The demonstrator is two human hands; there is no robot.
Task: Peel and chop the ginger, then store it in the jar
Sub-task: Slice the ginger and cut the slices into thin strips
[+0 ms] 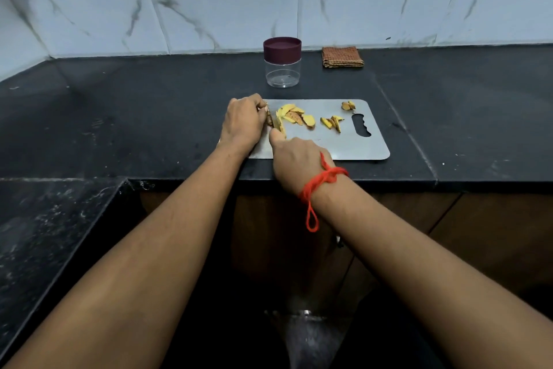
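Note:
A steel cutting board [353, 144] lies on the black counter. Several yellow ginger slices [294, 117] are spread over its far half, a smaller group [332, 123] sits further right, and a small bit [348, 105] lies near the board's handle slot. My left hand [241, 123] presses a ginger piece [270, 120] against the board's left end. My right hand [296, 159], with a red thread at the wrist, is closed right beside that piece; what it grips is hidden by the fingers. A clear jar [282, 69] with a dark maroon lid on it stands behind the board.
A folded orange-brown cloth [342, 56] lies at the back right by the marble-tiled wall. The counter's front edge [389, 181] runs just below the board. A lower black ledge [45, 234] sits at the left.

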